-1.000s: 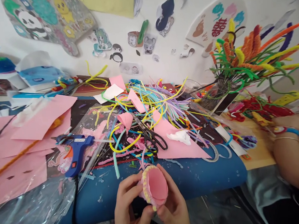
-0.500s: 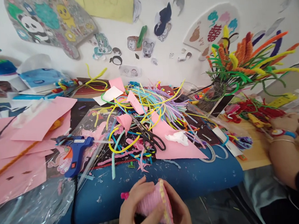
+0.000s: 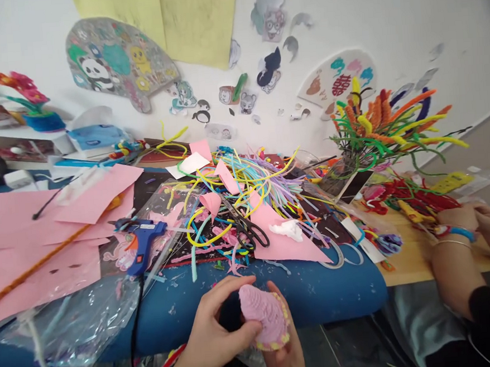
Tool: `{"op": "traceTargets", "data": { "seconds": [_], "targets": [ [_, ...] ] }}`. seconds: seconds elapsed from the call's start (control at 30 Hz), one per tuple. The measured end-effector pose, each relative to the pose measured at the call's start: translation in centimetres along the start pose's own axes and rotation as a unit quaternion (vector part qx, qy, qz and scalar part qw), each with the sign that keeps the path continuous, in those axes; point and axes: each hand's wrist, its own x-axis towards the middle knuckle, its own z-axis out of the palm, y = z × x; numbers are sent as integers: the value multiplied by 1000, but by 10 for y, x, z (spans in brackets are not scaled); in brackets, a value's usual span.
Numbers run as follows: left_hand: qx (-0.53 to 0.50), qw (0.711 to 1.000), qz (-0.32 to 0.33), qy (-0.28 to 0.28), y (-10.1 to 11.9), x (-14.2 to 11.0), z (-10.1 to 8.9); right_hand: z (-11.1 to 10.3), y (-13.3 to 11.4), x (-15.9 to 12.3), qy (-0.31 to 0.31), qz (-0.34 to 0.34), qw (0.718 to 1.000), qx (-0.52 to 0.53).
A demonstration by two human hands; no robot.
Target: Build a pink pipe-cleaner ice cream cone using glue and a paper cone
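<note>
A small pink fuzzy piece (image 3: 262, 316), wound in rows like chenille stem, is held low in front of me, over the near edge of the blue surface (image 3: 320, 295). It is rounded, with a yellow trim along its lower and right edge. My left hand (image 3: 213, 325) grips it from the left, thumb on its front and index finger at its top. Round its right side and underneath wraps my right hand (image 3: 292, 342), partly hidden behind the piece. Beyond the hands lie black-handled scissors (image 3: 250, 228) on pink sheet scraps (image 3: 283, 245).
A blue glue gun (image 3: 146, 243) lies left on clear plastic, its black cord (image 3: 134, 331) hanging over the edge. Chenille stems (image 3: 270, 179) pile up behind the scissors. Pink sheets (image 3: 29, 221) spread far left. At right, another person's hands (image 3: 457, 219) work near a stem-filled vase (image 3: 337, 180).
My hands have turned the pink piece so that its ribbed face points more towards me. The pink bit sticking out at left is no longer visible. The camera view has shifted slightly.
</note>
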Motion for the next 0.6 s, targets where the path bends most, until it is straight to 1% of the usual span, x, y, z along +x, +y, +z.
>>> {"op": "traceTargets", "data": {
  "seconds": [0.07,0.13,0.2,0.3,0.4,0.47,0.53,0.57,0.6],
  "targets": [
    [-5,1000,-15,11,1,2,-1,-1,-3,0,17,5,997,77],
    [-15,999,-30,20,2,5,-3,-3,-6,0,41,2,993,108],
    [-18,999,-46,19,4,10,-4,-4,-11,1,55,-16,995,84],
    [-18,997,-81,2,6,18,0,-1,-17,0,57,-36,997,45],
    [-8,995,-102,-1,6,22,11,8,-19,1,83,9,995,47],
    [-7,996,-91,4,1,22,21,10,-18,4,118,34,990,63],
    [-35,997,-67,2,-5,21,26,-1,-22,13,135,33,985,100],
    [-57,997,-55,1,-10,21,27,-12,-25,20,137,26,982,130],
    [-76,996,-52,-1,-14,21,26,-27,-31,28,133,21,977,164]
  ]
}}
